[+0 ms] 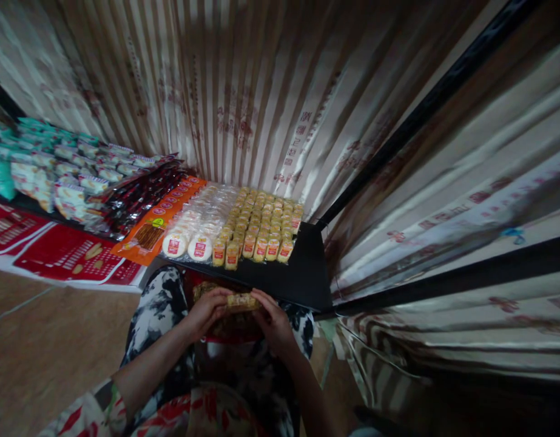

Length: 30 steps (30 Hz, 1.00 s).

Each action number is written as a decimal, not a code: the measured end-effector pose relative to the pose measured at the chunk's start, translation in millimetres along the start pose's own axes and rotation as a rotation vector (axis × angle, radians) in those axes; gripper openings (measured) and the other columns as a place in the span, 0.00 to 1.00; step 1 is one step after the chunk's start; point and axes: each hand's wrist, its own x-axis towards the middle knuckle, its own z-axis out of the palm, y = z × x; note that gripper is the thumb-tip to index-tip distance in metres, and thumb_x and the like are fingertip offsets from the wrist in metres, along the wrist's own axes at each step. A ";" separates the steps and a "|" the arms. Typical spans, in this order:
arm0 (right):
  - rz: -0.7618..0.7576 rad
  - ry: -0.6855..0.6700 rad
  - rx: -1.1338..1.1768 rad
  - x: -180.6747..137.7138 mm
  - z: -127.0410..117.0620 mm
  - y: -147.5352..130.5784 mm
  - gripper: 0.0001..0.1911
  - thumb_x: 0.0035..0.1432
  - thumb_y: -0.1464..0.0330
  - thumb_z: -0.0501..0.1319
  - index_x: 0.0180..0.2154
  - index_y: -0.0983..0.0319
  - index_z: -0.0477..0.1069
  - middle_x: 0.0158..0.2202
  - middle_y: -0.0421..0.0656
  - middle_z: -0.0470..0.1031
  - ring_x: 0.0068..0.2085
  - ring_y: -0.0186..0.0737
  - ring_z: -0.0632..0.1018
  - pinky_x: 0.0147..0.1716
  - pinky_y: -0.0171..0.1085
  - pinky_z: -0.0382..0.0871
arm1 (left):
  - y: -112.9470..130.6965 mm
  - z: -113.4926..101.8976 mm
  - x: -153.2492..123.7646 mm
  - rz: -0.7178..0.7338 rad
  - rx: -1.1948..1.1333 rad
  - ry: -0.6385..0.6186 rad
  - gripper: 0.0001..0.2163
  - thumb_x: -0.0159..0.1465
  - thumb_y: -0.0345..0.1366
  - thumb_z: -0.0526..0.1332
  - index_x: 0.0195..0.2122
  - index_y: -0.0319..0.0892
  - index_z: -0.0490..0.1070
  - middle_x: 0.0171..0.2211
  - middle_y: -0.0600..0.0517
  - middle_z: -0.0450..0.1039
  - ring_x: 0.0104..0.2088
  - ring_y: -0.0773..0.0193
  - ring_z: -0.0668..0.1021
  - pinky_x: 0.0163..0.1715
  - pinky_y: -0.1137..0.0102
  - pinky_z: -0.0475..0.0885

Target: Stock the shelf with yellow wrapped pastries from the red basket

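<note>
Between my two hands, above my lap, is a small yellow-brown wrapped snack pack [241, 301]. My left hand [210, 311] grips its left end, and my right hand [274, 321] pinches its right end. Below and behind it, a red bag or box [216, 332] between my knees holds more yellowish packs, partly hidden by my hands. Just beyond, on a black shelf [302, 273], similar yellow packs with red labels [264, 224] stand in tight rows. Left of them are rows of round white packaged snacks [200, 247].
Farther left lie an orange snack bag [155, 221], dark red shiny packets [138, 194], and white and teal bags [70, 170]. Red printed boxes [73, 255] sit below the shelf's left part. A pleated printed curtain [261, 91] and black frame bars [425, 115] close off the back and right.
</note>
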 end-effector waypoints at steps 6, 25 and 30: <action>0.031 0.045 0.015 1.7 -4.4 1.1 0.17 0.55 0.65 0.56 0.47 0.58 0.69 0.46 0.44 0.73 0.47 0.39 0.73 0.48 0.38 0.67 | 1.9 3.0 0.2 0.043 0.004 -0.047 0.13 0.53 0.35 0.61 0.40 0.39 0.68 0.36 0.49 0.74 0.28 0.69 0.76 0.26 0.77 0.67; 0.367 0.172 0.347 -15.3 7.5 8.5 0.21 0.54 0.55 0.54 0.44 0.61 0.70 0.31 0.43 0.77 0.29 0.38 0.76 0.30 0.35 0.73 | -11.9 18.5 8.2 0.146 0.293 -0.031 0.16 0.51 0.39 0.63 0.39 0.37 0.69 0.29 0.51 0.73 0.26 0.70 0.74 0.26 0.76 0.65; 0.300 0.078 0.238 -20.8 -0.7 5.9 0.19 0.56 0.57 0.52 0.44 0.59 0.71 0.37 0.44 0.76 0.35 0.39 0.77 0.35 0.36 0.72 | -2.4 37.0 10.1 0.174 0.381 -0.032 0.12 0.52 0.34 0.59 0.38 0.38 0.68 0.25 0.54 0.72 0.23 0.70 0.72 0.24 0.76 0.64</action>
